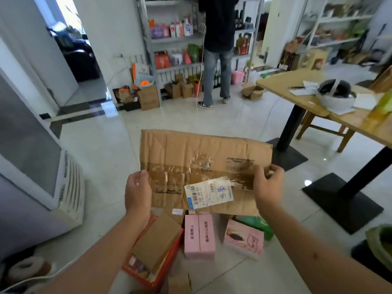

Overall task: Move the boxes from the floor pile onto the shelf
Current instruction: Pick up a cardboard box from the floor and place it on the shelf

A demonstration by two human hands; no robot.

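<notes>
The flattened cardboard box is held up in front of the person, above the floor pile, between both hands. The left hand grips its left edge near the lower corner, with the thumb on the near face and the other fingers hidden behind the cardboard. The right hand holds the right edge, its fingers curled over the near face and closed on the cardboard. The box is brown and creased, with strips of clear tape across the middle, dark printed marks, and a white shipping label with a barcode and blue handwriting near the lower middle. Directly below it, on the white tiled floor, lie the other boxes: two pink boxes standing side by side and touching, a pink box with a dark oval picture to their right, a green package behind that one, and a plain brown box lying on a red-orange box to their left. The shelf stands against the far wall, with bottles and packets on it, and a person in dark top and jeans stands before it. A wooden surface is at the right.
</notes>
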